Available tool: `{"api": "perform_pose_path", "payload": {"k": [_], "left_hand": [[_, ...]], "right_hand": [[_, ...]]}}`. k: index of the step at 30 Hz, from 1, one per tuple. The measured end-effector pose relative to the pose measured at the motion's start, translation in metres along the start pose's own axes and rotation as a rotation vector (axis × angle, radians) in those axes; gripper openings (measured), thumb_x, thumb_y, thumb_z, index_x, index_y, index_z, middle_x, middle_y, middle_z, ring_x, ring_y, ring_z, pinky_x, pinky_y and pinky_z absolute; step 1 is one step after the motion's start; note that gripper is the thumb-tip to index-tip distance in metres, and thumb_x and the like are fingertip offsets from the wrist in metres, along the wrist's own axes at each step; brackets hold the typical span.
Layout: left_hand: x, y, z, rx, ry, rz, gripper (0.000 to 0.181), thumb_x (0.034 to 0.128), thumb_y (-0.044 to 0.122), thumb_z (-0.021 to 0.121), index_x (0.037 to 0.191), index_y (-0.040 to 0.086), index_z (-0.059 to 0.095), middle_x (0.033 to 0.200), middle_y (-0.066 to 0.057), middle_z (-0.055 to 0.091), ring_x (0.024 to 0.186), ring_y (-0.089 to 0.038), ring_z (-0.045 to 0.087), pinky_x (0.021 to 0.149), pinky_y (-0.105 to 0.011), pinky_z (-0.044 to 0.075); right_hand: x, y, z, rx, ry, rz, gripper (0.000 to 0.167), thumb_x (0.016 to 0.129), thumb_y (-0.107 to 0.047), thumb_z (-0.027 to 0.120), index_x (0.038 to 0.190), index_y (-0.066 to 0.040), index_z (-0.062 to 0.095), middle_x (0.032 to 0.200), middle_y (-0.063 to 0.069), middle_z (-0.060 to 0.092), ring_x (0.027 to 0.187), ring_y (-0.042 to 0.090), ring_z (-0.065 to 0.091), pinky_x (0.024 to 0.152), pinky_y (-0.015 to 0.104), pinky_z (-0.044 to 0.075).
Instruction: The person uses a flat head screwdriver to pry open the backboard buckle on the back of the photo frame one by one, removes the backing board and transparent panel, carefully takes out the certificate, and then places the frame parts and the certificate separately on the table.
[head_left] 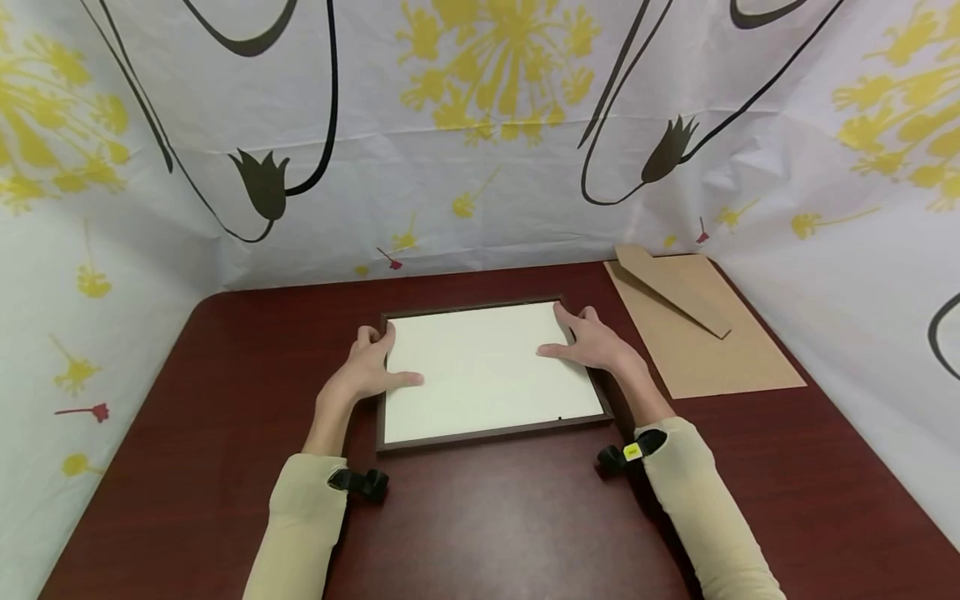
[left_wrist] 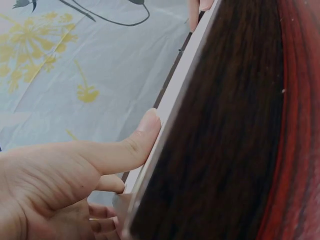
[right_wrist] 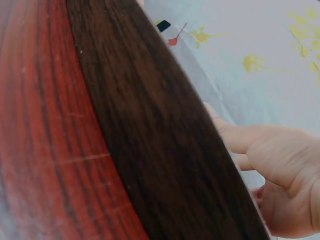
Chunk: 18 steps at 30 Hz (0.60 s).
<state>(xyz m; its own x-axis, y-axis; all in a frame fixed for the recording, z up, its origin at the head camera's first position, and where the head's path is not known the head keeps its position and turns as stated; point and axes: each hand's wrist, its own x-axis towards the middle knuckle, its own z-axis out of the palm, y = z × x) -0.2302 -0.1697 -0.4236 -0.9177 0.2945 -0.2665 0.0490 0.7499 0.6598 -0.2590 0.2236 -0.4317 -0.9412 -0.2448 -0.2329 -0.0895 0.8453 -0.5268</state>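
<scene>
A dark-framed rectangular panel with a white face [head_left: 487, 371] lies on the table in the head view. My left hand [head_left: 367, 367] grips its left side, thumb on the white face and fingers at the outer edge. On the right side my right hand [head_left: 592, 340] holds the frame the same way. The left wrist view shows the left hand [left_wrist: 65, 180] with its thumb on the panel beside the dark frame side [left_wrist: 215, 120]. In the right wrist view the right hand [right_wrist: 285, 175] is behind the frame's brown side [right_wrist: 165, 115], which hides some fingertips.
A brown cardboard sheet [head_left: 735, 350] lies at the table's right, with a folded cardboard strip [head_left: 667, 287] standing up on it. The dark red table [head_left: 495, 533] meets a patterned cloth [head_left: 465, 225] at the back and sides.
</scene>
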Motion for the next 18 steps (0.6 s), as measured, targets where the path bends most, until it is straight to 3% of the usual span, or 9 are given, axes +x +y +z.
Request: {"api": "perform_pose_path", "payload": {"k": [7,12,18], "left_hand": [[-0.0028,0.0027,-0.0004,0.008,0.003,0.005,0.111,0.0903,0.048,0.073,0.161,0.004,0.000,0.161,-0.028,-0.002,0.147,-0.043,0.010,0.104,-0.061,0.037],[-0.0023,0.0027,-0.0011,0.003,-0.008,0.013,0.110,0.0916,0.047,0.072,0.161,0.003,0.000,0.160,-0.028,-0.002,0.147,-0.043,0.009,0.103,-0.061,0.037],[-0.0008,0.0026,0.0011,-0.009,-0.001,0.001,0.111,0.0905,0.048,0.073,0.161,0.004,0.000,0.161,-0.027,-0.002,0.148,-0.042,0.009,0.105,-0.061,0.036]], "right_hand": [[0.0001,-0.0048,-0.0010,-0.033,0.013,-0.007,0.105,0.086,-0.066,0.069,0.163,-0.016,0.018,0.156,0.035,0.017,0.137,0.051,0.037,0.101,0.065,0.040],[0.0014,-0.0043,-0.0003,-0.052,0.063,-0.036,0.092,0.090,-0.064,0.065,0.160,-0.016,0.030,0.137,0.032,0.035,0.118,0.042,0.049,0.092,0.056,0.045],[0.0034,-0.0051,0.0029,-0.036,0.159,-0.085,0.073,0.099,-0.064,0.048,0.153,-0.014,0.047,0.107,0.017,0.035,0.095,0.029,0.035,0.076,0.041,0.034]]}}
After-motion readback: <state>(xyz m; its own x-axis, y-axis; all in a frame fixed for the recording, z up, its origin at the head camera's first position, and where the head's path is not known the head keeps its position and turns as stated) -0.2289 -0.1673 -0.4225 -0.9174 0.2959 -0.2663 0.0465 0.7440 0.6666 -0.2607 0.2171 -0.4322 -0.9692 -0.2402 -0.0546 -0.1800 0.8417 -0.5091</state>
